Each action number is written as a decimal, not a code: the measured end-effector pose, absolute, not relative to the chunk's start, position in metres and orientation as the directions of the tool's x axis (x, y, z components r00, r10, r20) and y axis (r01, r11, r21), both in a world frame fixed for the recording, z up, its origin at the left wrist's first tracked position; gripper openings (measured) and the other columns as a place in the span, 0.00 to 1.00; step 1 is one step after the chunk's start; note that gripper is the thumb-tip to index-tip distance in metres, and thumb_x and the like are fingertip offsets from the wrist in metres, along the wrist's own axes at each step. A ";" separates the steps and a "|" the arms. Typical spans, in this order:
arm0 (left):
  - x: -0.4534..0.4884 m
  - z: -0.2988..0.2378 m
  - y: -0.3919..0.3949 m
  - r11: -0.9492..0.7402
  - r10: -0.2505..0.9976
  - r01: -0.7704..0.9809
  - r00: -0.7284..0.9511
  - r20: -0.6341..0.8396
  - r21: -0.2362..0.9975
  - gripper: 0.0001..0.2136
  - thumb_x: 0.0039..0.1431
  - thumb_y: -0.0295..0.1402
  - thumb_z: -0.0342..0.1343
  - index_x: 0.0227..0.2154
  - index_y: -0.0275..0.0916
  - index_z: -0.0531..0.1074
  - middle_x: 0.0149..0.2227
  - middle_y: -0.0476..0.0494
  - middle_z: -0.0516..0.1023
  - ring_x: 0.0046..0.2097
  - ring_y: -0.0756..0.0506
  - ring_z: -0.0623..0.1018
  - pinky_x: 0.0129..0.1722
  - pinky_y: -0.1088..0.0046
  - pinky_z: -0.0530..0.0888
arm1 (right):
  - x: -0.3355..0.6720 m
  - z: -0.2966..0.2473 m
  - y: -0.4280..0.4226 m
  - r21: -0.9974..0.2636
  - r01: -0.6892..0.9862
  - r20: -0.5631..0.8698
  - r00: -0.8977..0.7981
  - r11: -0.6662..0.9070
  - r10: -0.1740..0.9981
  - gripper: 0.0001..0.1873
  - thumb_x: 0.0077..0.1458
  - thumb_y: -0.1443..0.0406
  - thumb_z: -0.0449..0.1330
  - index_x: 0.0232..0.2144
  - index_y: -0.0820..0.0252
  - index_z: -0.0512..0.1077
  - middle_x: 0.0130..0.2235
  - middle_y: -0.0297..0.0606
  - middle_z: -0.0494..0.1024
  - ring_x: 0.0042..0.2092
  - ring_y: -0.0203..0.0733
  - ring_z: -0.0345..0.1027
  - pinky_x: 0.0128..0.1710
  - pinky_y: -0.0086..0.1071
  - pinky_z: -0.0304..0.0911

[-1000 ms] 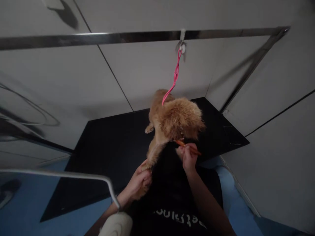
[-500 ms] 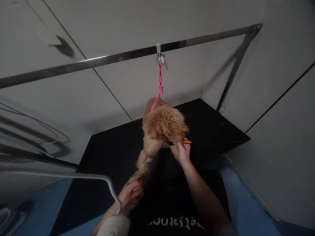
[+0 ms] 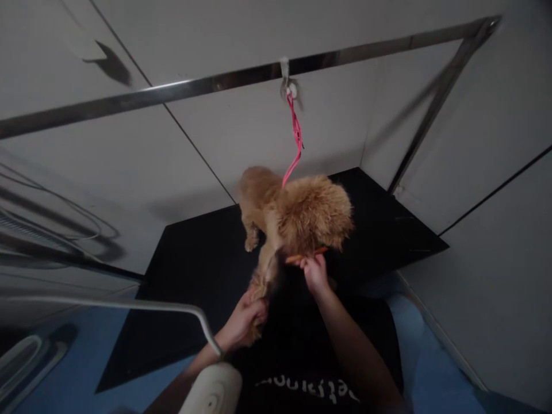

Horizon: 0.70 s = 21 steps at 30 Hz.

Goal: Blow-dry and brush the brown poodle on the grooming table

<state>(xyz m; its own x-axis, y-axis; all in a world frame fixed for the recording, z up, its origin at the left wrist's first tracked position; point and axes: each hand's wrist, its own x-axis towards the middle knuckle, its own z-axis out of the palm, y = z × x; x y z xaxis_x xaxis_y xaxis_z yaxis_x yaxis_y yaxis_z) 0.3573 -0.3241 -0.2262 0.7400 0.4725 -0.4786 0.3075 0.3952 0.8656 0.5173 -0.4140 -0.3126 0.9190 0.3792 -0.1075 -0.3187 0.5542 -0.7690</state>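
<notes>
A tan, curly-haired dog (image 3: 317,210) stands on a black grooming table (image 3: 194,259), its head toward me and to the right. My left hand (image 3: 248,316) is closed around the end of one of its front legs (image 3: 268,261), stretched out toward me. In my right hand (image 3: 316,273), just under the dog's head, is a grooming brush (image 3: 295,259) with an orange handle. The brush's dark head is blurred beside the raised leg; I cannot tell whether it touches the fur. A pink leash loop (image 3: 296,135) runs up from the dog.
A metal bar (image 3: 190,91) crosses above the table, with a clip (image 3: 285,69) holding the loop. In the lower left foreground, a white device (image 3: 214,388) on a bent arm partly covers my left forearm. Light wall panels (image 3: 207,155) stand behind.
The dog's head and body have turned to the right, showing more of its side. My left hand has moved slightly up and right with the leg. The brush now points left toward the leg.
</notes>
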 end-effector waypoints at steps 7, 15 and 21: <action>0.358 -0.253 -0.330 0.248 0.598 0.292 0.704 -0.383 0.924 0.14 0.35 0.35 0.59 0.25 0.40 0.61 0.17 0.61 0.60 0.18 0.57 0.58 0.18 0.81 0.56 | 0.519 -0.305 -0.415 -0.838 -0.264 -0.065 0.918 0.478 0.392 0.26 0.46 0.43 0.67 0.31 0.56 0.66 0.16 0.23 0.68 0.23 0.38 0.71 0.32 0.33 0.69; 0.351 -0.274 -0.341 0.242 0.637 0.208 0.703 -0.316 0.948 0.18 0.37 0.33 0.61 0.37 0.40 0.71 0.30 0.50 0.76 0.35 0.47 0.76 0.38 0.73 0.73 | 0.521 -0.296 -0.419 -0.923 -0.146 -0.021 0.943 0.355 0.333 0.23 0.49 0.45 0.65 0.30 0.56 0.66 0.17 0.25 0.71 0.24 0.39 0.72 0.31 0.33 0.69; 0.358 -0.277 -0.332 0.200 0.637 0.176 0.724 -0.264 0.964 0.20 0.40 0.35 0.60 0.40 0.39 0.71 0.33 0.48 0.78 0.36 0.46 0.77 0.42 0.70 0.74 | 0.526 -0.295 -0.411 -0.950 -0.176 -0.046 0.896 0.258 0.441 0.23 0.49 0.45 0.64 0.28 0.56 0.66 0.16 0.24 0.67 0.21 0.36 0.68 0.25 0.29 0.64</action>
